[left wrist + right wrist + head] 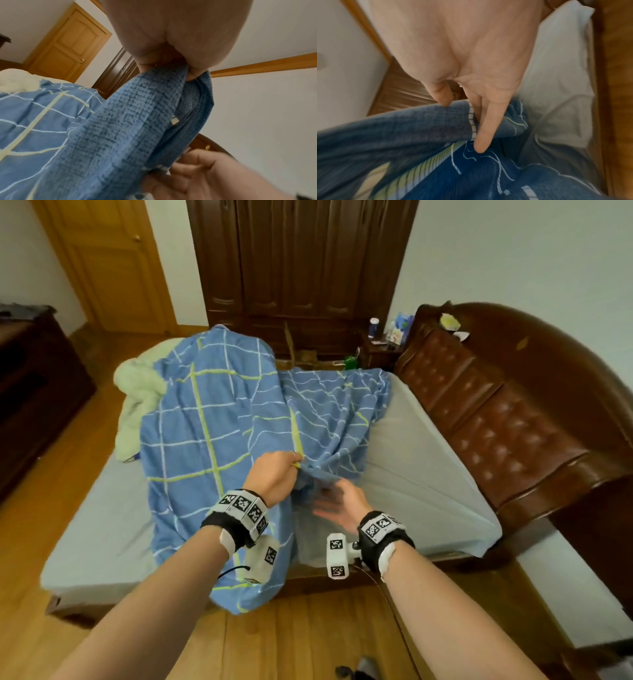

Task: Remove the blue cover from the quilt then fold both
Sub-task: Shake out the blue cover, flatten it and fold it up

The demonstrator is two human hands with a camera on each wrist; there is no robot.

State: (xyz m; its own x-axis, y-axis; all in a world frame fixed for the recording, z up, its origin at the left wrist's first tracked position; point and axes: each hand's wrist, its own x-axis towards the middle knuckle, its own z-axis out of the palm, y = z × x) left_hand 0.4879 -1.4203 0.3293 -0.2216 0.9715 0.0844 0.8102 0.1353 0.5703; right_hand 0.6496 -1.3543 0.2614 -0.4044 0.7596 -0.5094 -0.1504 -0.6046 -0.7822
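The blue checked cover [205,412] lies rumpled across the bed, with the pale green quilt [137,392] sticking out of its far left end. My left hand [291,465] grips a bunch of the cover's near edge and holds it raised; the left wrist view shows this pinch [171,65] on the blue fabric [128,121]. Just right of it, my right hand [329,498] is blurred, its fingers straight. In the right wrist view its thumb rests on a fold of the cover [402,135] and the straight fingers [479,135] lie along the edge.
The bed's grey sheet [411,460] is bare on the right, up to the brown tufted headboard [496,412]. A dark wardrobe [298,268] and a cluttered nightstand [376,344] stand beyond the bed. A dark dresser [27,378] is at the left, on wooden floor.
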